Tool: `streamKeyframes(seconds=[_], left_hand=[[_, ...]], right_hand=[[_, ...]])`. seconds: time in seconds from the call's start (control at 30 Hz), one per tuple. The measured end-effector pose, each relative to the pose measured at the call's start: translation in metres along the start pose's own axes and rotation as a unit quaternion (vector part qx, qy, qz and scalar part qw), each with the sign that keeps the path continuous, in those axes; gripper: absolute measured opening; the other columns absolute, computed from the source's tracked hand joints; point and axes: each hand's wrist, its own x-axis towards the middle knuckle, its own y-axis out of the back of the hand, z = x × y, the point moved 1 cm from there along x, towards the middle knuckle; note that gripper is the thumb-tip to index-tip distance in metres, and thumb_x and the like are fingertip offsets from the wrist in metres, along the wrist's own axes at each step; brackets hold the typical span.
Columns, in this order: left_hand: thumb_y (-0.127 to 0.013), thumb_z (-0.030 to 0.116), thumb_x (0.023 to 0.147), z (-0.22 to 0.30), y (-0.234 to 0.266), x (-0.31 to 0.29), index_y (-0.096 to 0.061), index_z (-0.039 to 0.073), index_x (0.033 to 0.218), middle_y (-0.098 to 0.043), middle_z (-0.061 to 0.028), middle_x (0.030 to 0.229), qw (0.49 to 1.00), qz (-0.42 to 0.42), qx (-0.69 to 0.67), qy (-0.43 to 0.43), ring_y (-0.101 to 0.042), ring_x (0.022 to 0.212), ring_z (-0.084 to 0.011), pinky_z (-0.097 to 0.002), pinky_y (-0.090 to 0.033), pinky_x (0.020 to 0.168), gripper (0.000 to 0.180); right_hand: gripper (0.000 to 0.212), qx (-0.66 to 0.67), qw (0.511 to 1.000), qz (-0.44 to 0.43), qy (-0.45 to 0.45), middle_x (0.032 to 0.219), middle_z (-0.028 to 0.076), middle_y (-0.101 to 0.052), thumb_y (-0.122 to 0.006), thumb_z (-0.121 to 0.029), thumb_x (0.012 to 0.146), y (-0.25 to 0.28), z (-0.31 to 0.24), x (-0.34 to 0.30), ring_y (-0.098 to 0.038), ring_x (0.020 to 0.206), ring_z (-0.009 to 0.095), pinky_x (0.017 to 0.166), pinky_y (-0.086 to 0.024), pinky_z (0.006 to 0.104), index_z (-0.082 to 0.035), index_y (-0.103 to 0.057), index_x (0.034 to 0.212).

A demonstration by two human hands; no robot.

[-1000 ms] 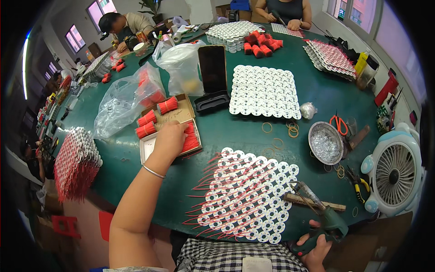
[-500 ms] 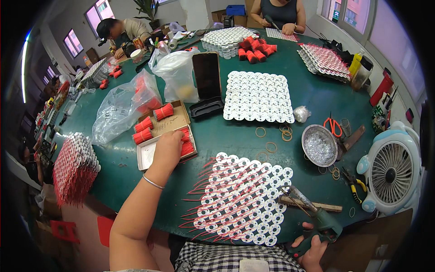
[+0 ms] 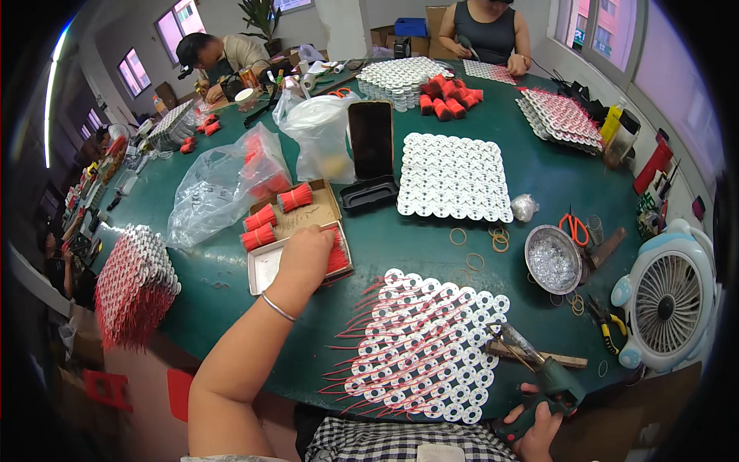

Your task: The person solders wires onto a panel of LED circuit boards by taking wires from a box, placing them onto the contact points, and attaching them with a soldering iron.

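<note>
My left hand [image 3: 306,256], with a metal bangle on the wrist, reaches into a shallow cardboard box [image 3: 263,271]. Its fingers curl down onto loose red wires [image 3: 337,256]; their tips are hidden, so any wire between them does not show. My right hand [image 3: 539,433] is wrapped round the grip of a green soldering gun [image 3: 556,385]. The gun's tip rests over a wooden strip [image 3: 566,359] beside a panel of round white circuit boards [image 3: 431,339]. Red wires lie slantwise across most of this panel and stick out past its left edge.
Tied red wire bundles [image 3: 295,198] lie in the box's lid. Beyond stand a phone [image 3: 371,138] and another white panel [image 3: 454,177]. To the right are a metal bowl [image 3: 531,258], pliers [image 3: 608,327] and a fan [image 3: 668,304]. Two people work across the table.
The whole view has shifted slightly, so everything sits a little farther right and lower. My left hand stays at the wires in the box, and my right hand keeps hold of the soldering gun.
</note>
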Motion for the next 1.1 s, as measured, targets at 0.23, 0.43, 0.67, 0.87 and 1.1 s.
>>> streamKeyframes(seconds=[0.23, 0.43, 0.67, 0.87, 1.1], left_hand=[[-0.059, 0.010, 0.082, -0.015, -0.008, -0.001, -0.063, 0.003, 0.090, -0.061, -0.0163, 0.081, 0.989, 0.061, -0.124, 0.054, -0.059, 0.082, -0.0365, -0.0437, -0.048, 0.074, 0.012], [-0.060, 0.012, 0.084, -0.004, 0.012, -0.004, -0.061, 0.001, 0.094, -0.066, -0.0164, 0.090, 0.967, 0.144, -0.208, 0.004, -0.061, 0.072, -0.0318, -0.0372, -0.049, 0.068, 0.015], [-0.050, 0.005, 0.092, 0.039, 0.003, -0.078, -0.061, -0.002, 0.099, -0.065, -0.0072, 0.095, 0.741, 0.038, -0.641, 0.198, -0.059, 0.079, -0.0112, -0.0242, -0.049, 0.068, 0.015], [-0.051, 0.002, 0.090, 0.043, 0.001, -0.083, -0.061, -0.002, 0.101, -0.065, -0.0073, 0.089, 0.723, 0.014, -0.637, 0.268, -0.062, 0.075, -0.0120, -0.0208, -0.049, 0.062, 0.016], [-0.053, 0.008, 0.091, 0.178, 0.059, -0.061, -0.057, -0.001, 0.114, -0.066, -0.0081, 0.091, 0.647, -0.327, -0.665, 0.182, -0.065, 0.080, -0.0120, -0.0200, -0.048, 0.053, 0.025]], right_hand=[[0.041, -0.036, 0.998, -0.032, 0.027, 0.110, 0.018, -0.061, -0.048, -0.023, 0.096, 0.005, 0.005, 0.002, -0.059, 0.065, 0.017, 0.057, -0.047, 0.0311, 0.012, -0.051, 0.117], [0.047, -0.028, 0.997, 0.034, 0.056, 0.108, 0.023, -0.055, -0.048, -0.024, 0.091, 0.007, 0.013, 0.000, -0.059, 0.054, 0.023, 0.047, -0.052, 0.0328, 0.003, -0.033, 0.126], [0.048, 0.054, 0.998, 0.034, 0.005, 0.107, 0.025, -0.055, -0.051, -0.022, 0.089, 0.005, 0.012, 0.007, -0.061, 0.059, 0.029, 0.049, -0.054, 0.0367, 0.004, -0.034, 0.126], [0.037, 0.151, 0.986, -0.023, -0.063, 0.115, 0.020, -0.058, -0.049, -0.020, 0.094, 0.023, 0.004, 0.009, -0.061, 0.065, 0.023, 0.055, -0.052, 0.0348, 0.003, -0.043, 0.123], [0.055, 0.143, 0.988, -0.048, -0.028, 0.114, 0.026, -0.054, -0.051, -0.024, 0.089, 0.034, -0.030, 0.045, -0.065, 0.083, 0.034, 0.066, -0.057, 0.0406, 0.005, -0.031, 0.131]])
